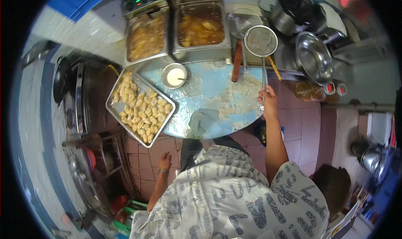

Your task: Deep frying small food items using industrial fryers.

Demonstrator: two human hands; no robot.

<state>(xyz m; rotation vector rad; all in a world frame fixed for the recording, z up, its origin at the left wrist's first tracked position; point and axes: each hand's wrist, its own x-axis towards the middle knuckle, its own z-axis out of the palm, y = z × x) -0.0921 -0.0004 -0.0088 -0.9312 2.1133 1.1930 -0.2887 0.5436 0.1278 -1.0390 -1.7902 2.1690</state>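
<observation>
My right hand (269, 100) is closed round the long handle of a round mesh strainer (261, 41), held over the right end of the blue-patterned table (209, 82). My left hand (166, 161) hangs low beside my body, below the tray, with nothing in it and its fingers loosely bent. A metal tray (168, 125) of pale, lumpy dough pieces (144, 113) juts over the table's left edge. Near it stands a metal bowl (174, 76) of white liquid with a utensil in it. A reddish-brown wooden handle (237, 62) lies left of the strainer.
Along the table's far side a two-well fryer holds browned pieces in oil, in a left well (146, 38) and a right well (200, 27). A large steel bowl (314, 59), pots (289, 19) and jars (307, 91) are at the right. A dark cabinet (90, 96) stands left.
</observation>
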